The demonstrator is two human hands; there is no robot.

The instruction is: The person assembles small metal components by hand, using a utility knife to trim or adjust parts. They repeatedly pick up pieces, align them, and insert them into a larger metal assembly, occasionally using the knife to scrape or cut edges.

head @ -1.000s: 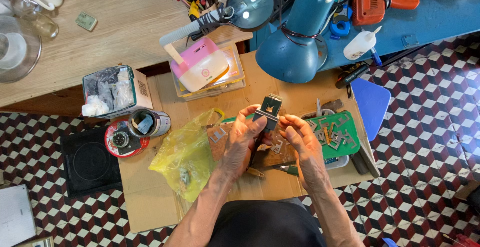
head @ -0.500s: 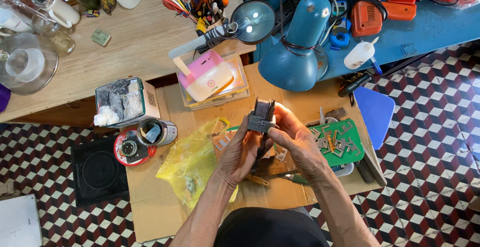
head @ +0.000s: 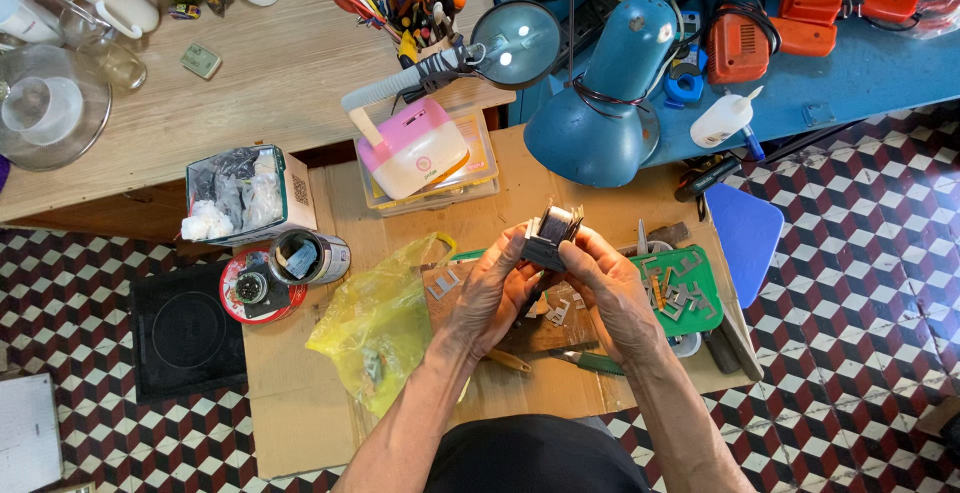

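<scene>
From my remote feed, both hands lift a small dark block wound with wire, a coil (head: 550,236), above the cardboard-covered worktop (head: 330,393). The left hand (head: 492,288) grasps its near-left side; the right hand (head: 608,285) pinches its right edge, fingers curled around it. I judge this an inspecting or fitting step, one that calls for a steady grip and fine fingertip turns. Thin, flat metal plates lie scattered on a green tray (head: 690,288) to the right, a crumpled yellow plastic bag (head: 385,328) to the left, and a glossy blue lamp (head: 600,113) stands beyond.
</scene>
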